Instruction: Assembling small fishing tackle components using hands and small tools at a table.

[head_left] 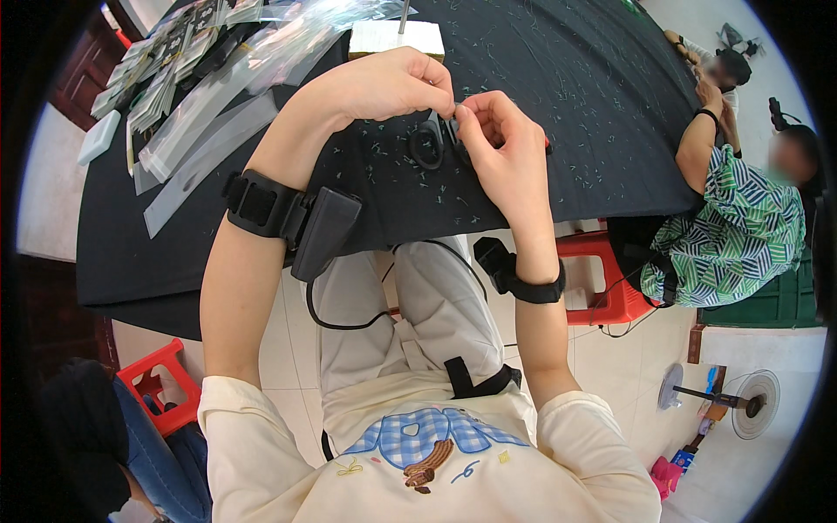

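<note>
While clear flat packets (209, 131) were spread at the black table's (558, 105) left, a small black part (433, 139) was pinched by left hand (392, 85) and right hand (501, 157) fingertips.

Small item pinched between hands (453, 109) too small, mostly hidden by fingers (478, 112).

2 red stools (161, 383), 1 wooden block (394, 39), 1 floor fan (754, 404).

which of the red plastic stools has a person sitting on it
The red plastic stool on the person's right, under the seated person in the green patterned garment. The other red stool, lower left, has nobody on it.
</note>
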Demonstrator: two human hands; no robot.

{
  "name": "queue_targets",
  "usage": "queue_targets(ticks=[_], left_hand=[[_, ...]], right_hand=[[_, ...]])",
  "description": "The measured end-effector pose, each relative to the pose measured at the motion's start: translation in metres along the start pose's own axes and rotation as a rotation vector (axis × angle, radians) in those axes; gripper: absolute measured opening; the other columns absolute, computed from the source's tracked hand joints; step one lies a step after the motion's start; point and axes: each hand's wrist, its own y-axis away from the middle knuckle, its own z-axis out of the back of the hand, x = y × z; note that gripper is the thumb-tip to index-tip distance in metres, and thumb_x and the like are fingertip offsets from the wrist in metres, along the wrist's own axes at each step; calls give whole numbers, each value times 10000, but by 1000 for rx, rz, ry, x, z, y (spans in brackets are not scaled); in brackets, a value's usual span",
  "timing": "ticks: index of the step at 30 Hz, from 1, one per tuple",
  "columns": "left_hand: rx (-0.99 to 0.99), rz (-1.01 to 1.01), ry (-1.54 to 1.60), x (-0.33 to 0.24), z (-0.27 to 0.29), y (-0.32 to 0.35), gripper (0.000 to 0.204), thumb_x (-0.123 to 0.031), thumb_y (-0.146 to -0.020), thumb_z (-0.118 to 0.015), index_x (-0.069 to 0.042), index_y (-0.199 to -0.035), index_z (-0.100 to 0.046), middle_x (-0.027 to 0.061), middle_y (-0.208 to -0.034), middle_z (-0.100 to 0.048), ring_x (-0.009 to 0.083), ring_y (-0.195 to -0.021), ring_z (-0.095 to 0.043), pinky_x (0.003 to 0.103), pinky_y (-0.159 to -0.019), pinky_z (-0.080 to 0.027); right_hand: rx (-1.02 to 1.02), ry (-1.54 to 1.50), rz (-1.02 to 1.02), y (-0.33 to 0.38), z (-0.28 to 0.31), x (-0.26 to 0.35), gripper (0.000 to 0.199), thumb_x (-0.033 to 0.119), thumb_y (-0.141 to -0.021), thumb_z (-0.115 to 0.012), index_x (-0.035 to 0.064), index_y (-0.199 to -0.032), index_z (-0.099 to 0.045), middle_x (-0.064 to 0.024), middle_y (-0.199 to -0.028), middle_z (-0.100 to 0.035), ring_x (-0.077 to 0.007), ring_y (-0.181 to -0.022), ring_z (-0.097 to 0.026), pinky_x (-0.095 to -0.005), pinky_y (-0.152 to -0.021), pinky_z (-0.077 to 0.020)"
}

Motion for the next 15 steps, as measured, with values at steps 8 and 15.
queue_targets(ticks=[8,15], left_hand=[[-1,-13,-13,0,0,0,119,-186,-826,-574,-90,-775,-620,-82,-604,-491,-10,-442,-317,179,-391,-201],[3,-15,-5,1,0,0,117,-185,-824,-574,-90,-773,-620,-85,-600,-482,-12,-449,-316,179,-397,-199]], right_hand=[[2,-12,3,0,0,-2,118,95,-826,-608,-21,-809,-598,-61,-615,-605,-105,-534,-563,-231,-521,-447],[1,-6,7,0,0,-2,115,92,-823,-608,-21,-806,-601,-64,-616,-607,-107,-536,-566,-232,-522,-447]])
